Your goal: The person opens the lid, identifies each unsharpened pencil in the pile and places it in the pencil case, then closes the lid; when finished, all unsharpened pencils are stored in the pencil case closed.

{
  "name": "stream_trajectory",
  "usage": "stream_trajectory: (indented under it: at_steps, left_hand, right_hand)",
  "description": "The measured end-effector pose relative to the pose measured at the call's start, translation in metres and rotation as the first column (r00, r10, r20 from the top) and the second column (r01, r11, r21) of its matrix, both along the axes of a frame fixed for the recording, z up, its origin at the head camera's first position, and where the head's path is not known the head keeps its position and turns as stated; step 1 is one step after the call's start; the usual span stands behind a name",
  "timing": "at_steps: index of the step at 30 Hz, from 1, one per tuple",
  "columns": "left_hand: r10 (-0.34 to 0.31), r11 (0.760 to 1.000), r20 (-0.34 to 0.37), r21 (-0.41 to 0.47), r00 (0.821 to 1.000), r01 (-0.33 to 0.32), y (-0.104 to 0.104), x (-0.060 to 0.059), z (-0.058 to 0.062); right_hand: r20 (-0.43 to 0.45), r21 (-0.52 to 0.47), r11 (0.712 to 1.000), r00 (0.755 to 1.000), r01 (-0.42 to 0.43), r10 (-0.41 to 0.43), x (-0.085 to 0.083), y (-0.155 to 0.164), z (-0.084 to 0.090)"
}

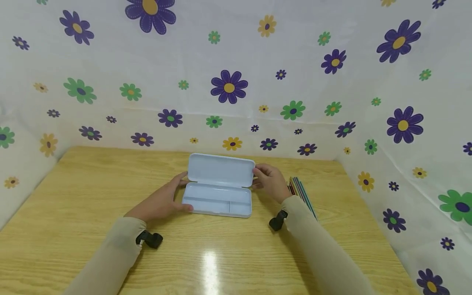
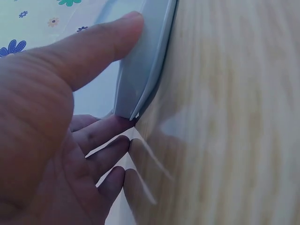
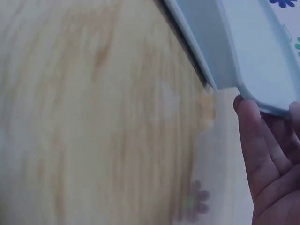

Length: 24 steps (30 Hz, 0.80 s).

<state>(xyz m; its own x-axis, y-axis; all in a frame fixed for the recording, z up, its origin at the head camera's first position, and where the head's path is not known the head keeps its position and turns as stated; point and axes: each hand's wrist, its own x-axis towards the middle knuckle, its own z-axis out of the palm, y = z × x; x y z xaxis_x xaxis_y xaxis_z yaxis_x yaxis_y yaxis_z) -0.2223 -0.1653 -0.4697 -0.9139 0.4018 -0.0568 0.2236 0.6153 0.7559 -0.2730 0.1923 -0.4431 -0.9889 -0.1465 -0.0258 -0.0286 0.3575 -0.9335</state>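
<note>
A light-blue pencil case (image 1: 205, 204) lies with its lid (image 1: 221, 170) raised at the back. Low dividers split its bare tray into compartments. My left hand (image 1: 162, 202) holds the case's left end, the thumb at the front left corner and the fingers spread toward the back. In the left wrist view the thumb lies along the pale blue side and a fingertip touches the corner. On the other side, my right hand (image 1: 272, 181) pinches the right edge of the lid. The right wrist view shows its fingertips (image 3: 248, 110) at the lid's corner.
Several coloured pencils (image 1: 303, 194) lie on the wooden table (image 1: 92, 192) just right of my right hand, partly hidden by the forearm. A white flowered cloth (image 1: 177, 53) hangs behind the table and along its sides.
</note>
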Motion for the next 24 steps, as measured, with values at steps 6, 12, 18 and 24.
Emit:
stream_trajectory:
  at_steps: [6,12,18,24]
  left_hand:
    - [-0.009,1.0,-0.022,-0.014,1.0,0.009,0.003,0.001,0.0]
    - [-0.001,0.997,-0.03,-0.074,1.0,-0.001,0.008,0.005,0.003]
    - [0.013,0.994,-0.024,-0.107,1.0,-0.016,0.01,0.005,0.004]
    - [0.022,0.994,-0.016,-0.108,1.0,-0.023,0.009,0.006,0.004]
  right_hand:
    - [0.066,0.054,0.995,0.994,0.084,-0.088,-0.009,-0.007,-0.006]
    - [0.057,0.239,0.968,0.994,0.074,-0.09,-0.016,-0.012,-0.002]
    - [0.069,0.454,0.891,0.997,0.005,-0.041,-0.022,-0.015,-0.004]
    - [0.028,0.565,0.825,0.999,0.01,-0.031,-0.023,-0.017,-0.01]
